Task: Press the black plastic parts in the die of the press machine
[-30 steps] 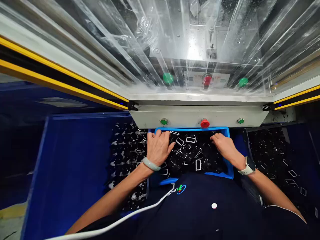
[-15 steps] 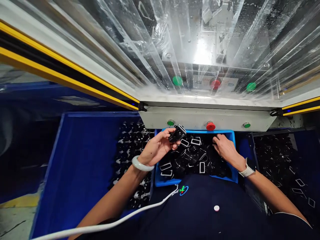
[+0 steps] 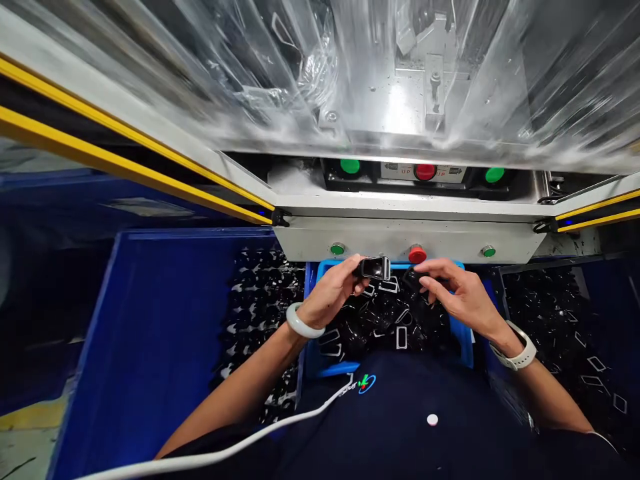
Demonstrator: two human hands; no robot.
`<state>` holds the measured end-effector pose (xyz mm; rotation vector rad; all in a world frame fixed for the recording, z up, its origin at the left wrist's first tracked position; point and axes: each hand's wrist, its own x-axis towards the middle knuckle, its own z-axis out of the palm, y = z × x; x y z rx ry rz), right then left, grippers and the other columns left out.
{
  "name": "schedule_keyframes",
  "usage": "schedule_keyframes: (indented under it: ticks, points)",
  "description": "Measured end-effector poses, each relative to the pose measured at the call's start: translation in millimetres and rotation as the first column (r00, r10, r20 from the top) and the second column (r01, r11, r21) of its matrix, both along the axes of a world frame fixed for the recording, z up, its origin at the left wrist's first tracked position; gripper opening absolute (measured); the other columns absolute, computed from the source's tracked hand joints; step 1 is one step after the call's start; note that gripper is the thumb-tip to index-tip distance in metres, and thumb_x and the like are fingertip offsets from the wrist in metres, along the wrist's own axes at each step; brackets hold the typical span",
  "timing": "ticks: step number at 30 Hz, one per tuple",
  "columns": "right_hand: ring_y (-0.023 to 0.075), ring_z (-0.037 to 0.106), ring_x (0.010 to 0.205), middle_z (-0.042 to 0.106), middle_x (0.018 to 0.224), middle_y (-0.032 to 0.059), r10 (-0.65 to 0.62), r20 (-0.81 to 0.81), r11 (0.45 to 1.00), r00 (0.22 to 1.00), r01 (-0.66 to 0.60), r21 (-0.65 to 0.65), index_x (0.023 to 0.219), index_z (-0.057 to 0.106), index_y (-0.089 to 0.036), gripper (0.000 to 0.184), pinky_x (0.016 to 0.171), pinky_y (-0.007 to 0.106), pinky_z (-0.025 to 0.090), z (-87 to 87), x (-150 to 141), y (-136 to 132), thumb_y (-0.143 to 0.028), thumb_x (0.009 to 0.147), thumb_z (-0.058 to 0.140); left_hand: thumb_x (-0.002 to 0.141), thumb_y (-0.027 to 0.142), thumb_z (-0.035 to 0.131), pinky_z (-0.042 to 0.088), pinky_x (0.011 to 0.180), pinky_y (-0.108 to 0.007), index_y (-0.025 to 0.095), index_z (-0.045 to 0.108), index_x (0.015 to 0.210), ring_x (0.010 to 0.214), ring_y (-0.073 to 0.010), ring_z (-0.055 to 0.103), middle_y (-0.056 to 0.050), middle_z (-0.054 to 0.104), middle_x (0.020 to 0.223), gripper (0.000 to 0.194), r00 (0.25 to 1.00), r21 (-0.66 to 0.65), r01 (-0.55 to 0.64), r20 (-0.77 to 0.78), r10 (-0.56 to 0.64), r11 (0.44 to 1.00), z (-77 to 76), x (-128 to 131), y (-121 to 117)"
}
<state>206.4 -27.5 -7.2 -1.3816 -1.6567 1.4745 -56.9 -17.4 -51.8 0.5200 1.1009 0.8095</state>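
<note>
My left hand [image 3: 333, 290] is closed on a black plastic housing [image 3: 374, 268] with a pale rectangular rim. It holds the housing above the far edge of a blue bin [image 3: 466, 350], its open face turned to the right. My right hand [image 3: 463, 293] pinches a small dark piece [image 3: 412, 277] between thumb and fingers, just right of the housing and apart from it. The shape of that piece is hard to make out. Below both hands, the bin holds a heap of glossy black parts, several with pale rectangular frames [image 3: 401, 338].
Beyond the bin runs a grey machine ledge with green buttons [image 3: 338, 249] and a red button [image 3: 417, 254]. Clear plastic strips [image 3: 280, 80] hang over the machine. Rows of black parts [image 3: 265, 300] lie at left; another bin of parts [image 3: 540, 313] stands at right. A white cable [image 3: 240, 437] crosses my front.
My right hand has come up out of the bin and moved left with a small dark piece. My left hand has turned the housing and shifted it slightly right. The plastic strips have swung.
</note>
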Motion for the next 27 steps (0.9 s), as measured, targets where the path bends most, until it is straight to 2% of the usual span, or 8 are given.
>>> schedule_keyframes:
  ticks: [2,5,11,18,23,27]
  points:
    - [0.0119,0.068,0.068,0.073,0.086,-0.0010,-0.013,-0.026,1.000,1.000,0.014,0.006,0.119,0.062,-0.023,0.025,0.067,0.028,0.058,-0.7,-9,6,-0.039,0.101,0.064,0.087,0.064,0.076,0.044,0.060,-0.024,0.014,0.076,0.102,0.069,-0.0132,0.051,-0.004,0.063,0.081,0.052,0.995,0.082,0.070,-0.076,-0.063,0.994,3.2,4,0]
    - [0.0119,0.068,0.071,0.070,0.084,-0.0004,-0.018,-0.059,1.000,0.998,0.018,0.008,0.106,0.062,-0.022,0.020,0.064,0.026,0.056,-3.9,-21,13,-0.041,0.101,0.064,0.093,0.068,0.067,0.044,0.066,-0.027,0.017,0.076,0.111,0.073,-0.0146,0.051,-0.005,0.066,0.088,0.055,0.968,0.184,0.188,-0.203,-0.150,0.965,10.1,9,0]
    - [0.0127,0.064,0.076,0.066,0.095,0.0038,-0.067,-0.083,0.997,0.994,0.063,-0.051,0.099,0.069,-0.020,0.025,0.054,0.024,0.054,-6.2,-25,23,-0.045,0.096,0.070,0.102,0.059,0.054,0.043,0.071,-0.029,0.018,0.072,0.116,0.075,-0.0154,0.050,-0.003,0.062,0.089,0.048,0.887,0.310,0.380,-0.389,-0.249,0.871,22.0,21,6]
    - [0.0131,0.065,0.079,0.071,0.095,0.0030,-0.095,0.005,0.995,0.995,0.095,0.022,0.098,0.074,-0.021,0.021,0.066,0.028,0.057,-2.0,-13,28,-0.042,0.096,0.071,0.106,0.053,0.048,0.043,0.072,-0.030,0.017,0.070,0.122,0.077,-0.0157,0.051,-0.004,0.062,0.091,0.045,0.867,0.320,0.417,-0.422,-0.267,0.851,26.6,27,15]
    - [0.0129,0.065,0.074,0.071,0.089,0.0023,-0.106,-0.012,0.994,0.994,0.106,0.030,0.098,0.074,-0.020,0.020,0.069,0.030,0.057,1.8,-10,35,-0.040,0.096,0.071,0.107,0.052,0.047,0.044,0.072,-0.030,0.017,0.070,0.123,0.076,-0.0156,0.051,-0.005,0.063,0.093,0.045,0.867,0.333,0.422,-0.419,-0.268,0.843,26.8,27,20]
    - [0.0132,0.067,0.077,0.073,0.092,0.0032,-0.095,0.046,0.993,0.994,0.091,0.076,0.097,0.074,-0.020,0.019,0.074,0.031,0.056,1.6,-13,41,-0.038,0.096,0.072,0.109,0.048,0.044,0.047,0.076,-0.031,0.019,0.071,0.122,0.078,-0.0157,0.053,-0.004,0.061,0.095,0.042,0.848,0.404,0.446,-0.477,-0.232,0.799,24.6,30,23]
